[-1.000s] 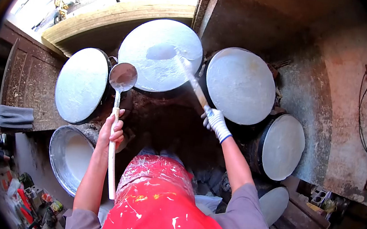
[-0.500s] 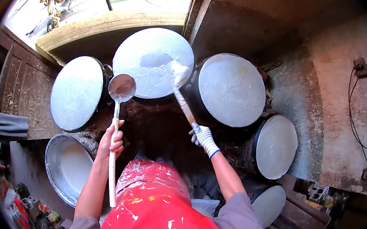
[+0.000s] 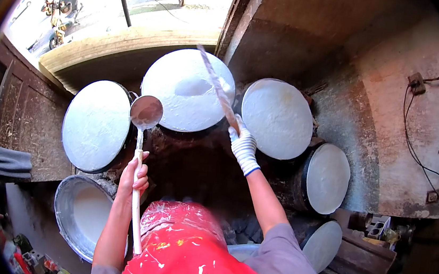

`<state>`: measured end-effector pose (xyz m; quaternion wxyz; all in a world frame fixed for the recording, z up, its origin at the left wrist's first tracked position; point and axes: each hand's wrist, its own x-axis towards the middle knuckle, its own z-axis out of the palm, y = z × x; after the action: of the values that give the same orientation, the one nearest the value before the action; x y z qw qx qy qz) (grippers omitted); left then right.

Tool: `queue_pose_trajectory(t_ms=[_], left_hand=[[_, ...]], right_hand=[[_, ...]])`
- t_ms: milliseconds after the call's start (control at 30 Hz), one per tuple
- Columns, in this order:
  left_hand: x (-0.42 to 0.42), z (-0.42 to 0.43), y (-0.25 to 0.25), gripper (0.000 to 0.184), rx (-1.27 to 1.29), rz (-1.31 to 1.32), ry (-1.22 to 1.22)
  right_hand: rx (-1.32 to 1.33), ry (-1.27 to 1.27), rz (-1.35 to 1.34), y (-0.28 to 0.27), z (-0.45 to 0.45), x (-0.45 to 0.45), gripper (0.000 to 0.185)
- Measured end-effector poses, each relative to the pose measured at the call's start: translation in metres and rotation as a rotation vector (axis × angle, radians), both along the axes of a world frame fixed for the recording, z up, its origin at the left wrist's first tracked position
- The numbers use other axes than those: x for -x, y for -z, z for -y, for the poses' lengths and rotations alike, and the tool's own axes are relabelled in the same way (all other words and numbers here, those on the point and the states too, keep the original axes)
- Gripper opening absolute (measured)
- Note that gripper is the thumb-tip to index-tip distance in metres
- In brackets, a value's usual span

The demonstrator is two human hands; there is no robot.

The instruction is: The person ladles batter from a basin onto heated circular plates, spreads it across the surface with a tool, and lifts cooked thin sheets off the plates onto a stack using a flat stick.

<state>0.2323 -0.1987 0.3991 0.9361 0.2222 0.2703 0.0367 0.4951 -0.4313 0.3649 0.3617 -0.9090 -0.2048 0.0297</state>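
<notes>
My left hand [image 3: 134,176] is bare and wrapped round the pale handle of a ladle [image 3: 146,112], whose bowl points up beside the left round plate [image 3: 96,125]. In my right hand [image 3: 243,146], which wears a striped glove, is a long flat stick [image 3: 217,86], coated white and slanting up to the left. The stick passes over the white-coated middle round plate [image 3: 185,104]; whether it touches the coating I cannot tell. A white lump [image 3: 228,87] lies on that plate, right of the stick, near a smoother oval patch.
More white-coated round plates stand at the right [image 3: 277,119], farther right [image 3: 328,179] and lower right [image 3: 322,246]. A basin [image 3: 64,203] of white liquid is at lower left. A folded grey cloth [image 3: 9,162] lies on the left ledge. Cables hang on the right wall.
The stick has swung from the right part of the middle plate to a slant across it, its tip now beyond the far edge. The view has shifted, and the ladle stays upright in my left hand.
</notes>
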Motion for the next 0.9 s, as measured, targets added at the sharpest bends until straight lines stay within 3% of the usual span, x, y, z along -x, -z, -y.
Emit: queue_pose_trajectory(t_ms=[100,167,200,300,367,433,500,567,700,767,833,900], left_hand=[[0.004,-0.006,0.003,0.037,0.020,-0.002,0.008],[0.002,-0.007,0.005,0.037,0.017,-0.004,0.013],[0.004,-0.008,0.005,0.037,0.013,-0.017,0.020],[-0.002,-0.009,0.010,0.037,0.030,-0.013,0.035],[-0.001,-0.012,0.009,0.037,0.030,-0.024,0.056],[-0.006,-0.012,0.010,0.037,0.033,-0.007,0.055],[-0.002,-0.015,0.012,0.037,0.033,0.011,0.056],[-0.002,-0.015,0.012,0.036,0.034,0.003,0.062],[-0.006,-0.017,0.013,0.036,0.045,-0.011,0.055],[-0.005,-0.017,0.012,0.036,0.033,0.008,0.048],[-0.004,-0.017,0.006,0.037,0.019,0.004,0.046],[-0.006,-0.021,0.005,0.037,0.008,-0.008,0.052]], right_hand=[[0.103,0.122,0.146,0.059,0.017,-0.004,0.051],[0.355,0.153,-0.175,0.048,-0.005,0.008,0.055],[0.275,0.120,-0.106,0.071,-0.014,0.010,0.057],[0.126,0.039,-0.170,0.051,-0.052,0.021,0.047],[-0.147,0.076,0.070,0.066,-0.038,0.030,0.041],[-0.126,0.241,0.120,0.099,-0.013,0.037,0.045],[-0.158,0.252,0.026,0.125,-0.010,0.049,0.043],[-0.199,0.160,0.049,0.105,-0.034,0.054,0.043],[-0.148,0.039,-0.212,0.076,-0.073,0.043,0.039],[-0.289,0.144,-0.164,0.059,-0.059,0.035,0.037],[-0.291,0.217,-0.111,0.081,-0.047,0.018,0.037],[-0.191,0.118,-0.160,0.085,-0.055,0.022,0.037]])
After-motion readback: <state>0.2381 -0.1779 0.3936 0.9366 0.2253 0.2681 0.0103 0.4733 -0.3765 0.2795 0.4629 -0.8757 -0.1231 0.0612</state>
